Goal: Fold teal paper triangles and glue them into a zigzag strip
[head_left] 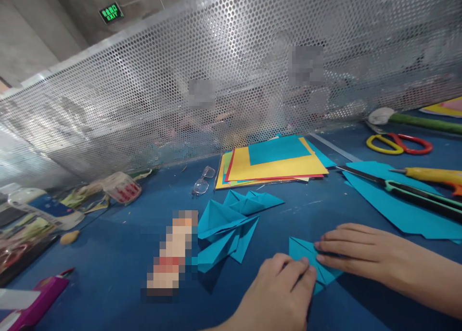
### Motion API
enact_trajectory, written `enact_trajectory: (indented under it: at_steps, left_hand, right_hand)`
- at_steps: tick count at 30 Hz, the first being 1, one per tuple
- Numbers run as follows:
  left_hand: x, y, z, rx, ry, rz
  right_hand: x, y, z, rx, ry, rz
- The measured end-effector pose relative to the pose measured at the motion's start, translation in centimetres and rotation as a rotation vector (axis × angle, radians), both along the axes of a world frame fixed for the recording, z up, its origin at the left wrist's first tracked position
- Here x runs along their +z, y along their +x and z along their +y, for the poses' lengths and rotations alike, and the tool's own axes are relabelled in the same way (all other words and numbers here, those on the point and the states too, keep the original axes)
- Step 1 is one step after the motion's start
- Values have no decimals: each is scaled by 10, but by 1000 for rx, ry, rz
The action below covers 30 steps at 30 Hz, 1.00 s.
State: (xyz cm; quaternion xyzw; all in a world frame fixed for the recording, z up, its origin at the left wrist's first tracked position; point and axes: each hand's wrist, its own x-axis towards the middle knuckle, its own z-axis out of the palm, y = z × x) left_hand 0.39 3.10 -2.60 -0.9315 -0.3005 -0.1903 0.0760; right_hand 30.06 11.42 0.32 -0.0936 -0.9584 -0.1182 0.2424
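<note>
Two hands: both are laid on one small folded teal paper piece (312,266) at the near edge of the blue table (119,254).
Left hand (279,292): the fingers are curled downward, and the fingertips are pressed onto the near left part of the piece; nothing is enclosed in the hand.
Right hand (355,251): the fingers are extended nearly flat and held together, with the fingertips pressed onto the right edge of the piece.
Paper piece position: it is pinned flat to the table between the two sets of fingertips; its upper left corner is exposed, and its lower right part is partly covered by the hands.
Folded units (225,227): a cluster of finished teal folds is set just left of the hands, clear of them.
Paper stack (274,165): yellow, red, green and teal sheets are piled farther back, near the perforated metal screen (216,71).
Glasses (202,181): placed left of the stack.
Teal sheet (397,201): spread to the right, with a green-handled cutter (411,190) laid across it.
Scissors (399,143): yellow and red handles, at far right.
Obstructions: the area directly around the piece is unobstructed.
</note>
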Motion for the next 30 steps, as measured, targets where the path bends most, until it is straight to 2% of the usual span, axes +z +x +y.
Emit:
enact_trajectory:
  at_steps: [3, 8, 12, 15, 19, 22, 24, 25, 26, 27, 28, 30]
  left_hand:
    - [2, 0, -1, -10, 95, 12]
    - [10, 4, -3, 8, 224, 50]
    - [9, 9, -6, 41, 292, 33]
    - [5, 10, -7, 54, 317, 26]
    - [2, 10, -7, 60, 333, 24]
    - [-9, 19, -11, 77, 345, 15]
    - [-24, 30, -18, 131, 360, -16]
    - [-33, 36, -21, 209, 366, -46]
    - [-41, 40, -24, 316, 393, -125]
    - [-47, 43, -26, 336, 395, -154]
    - [-51, 43, -27, 334, 367, -126]
    - [-50, 35, -24, 235, 292, -21]
  right_hand:
    - [0, -2, 0, 9, 47, -14]
    - [-19, 3, -5, -81, -52, 1]
    - [-30, 1, -10, -124, -111, 29]
    - [-29, -3, -14, -123, -132, 41]
    - [-15, -12, -18, -67, -130, 51]
    - [-1, -19, -18, 0, -28, 40]
    - [5, -23, -18, 19, 80, 24]
    - [5, -23, -18, 16, 127, 12]
    - [5, -23, -18, 20, 157, -2]
    - [2, -23, -20, 21, 166, -14]
    - [-3, -21, -22, 12, 149, -15]
    - [-17, -16, -29, -36, 47, 28]
